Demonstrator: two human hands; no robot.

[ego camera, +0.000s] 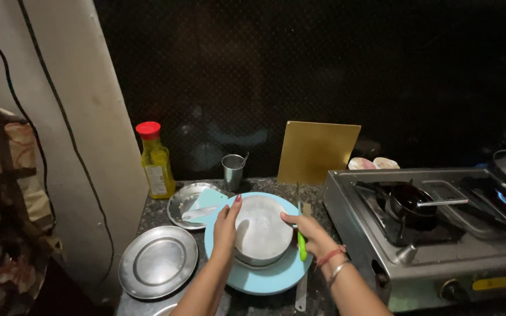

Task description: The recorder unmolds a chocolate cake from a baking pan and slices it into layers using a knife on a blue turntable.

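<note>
A round steel bowl (262, 231) sits upside down on a light blue plate (265, 281) on the dark counter. My left hand (225, 228) presses against the bowl's left side, fingers wrapped on its rim. My right hand (311, 234) grips its right side, with bangles on the wrist. A green-handled tool (301, 243) lies on the plate just under my right hand, touching the bowl's edge.
A steel plate (158, 261) lies at the front left, and another steel plate (190, 202) holds a pale blue scraper (209, 199). An oil bottle (156, 159), a steel cup (233, 169) and a yellow board (317, 152) stand behind. A gas stove (440, 234) with a small pan (411, 202) is on the right.
</note>
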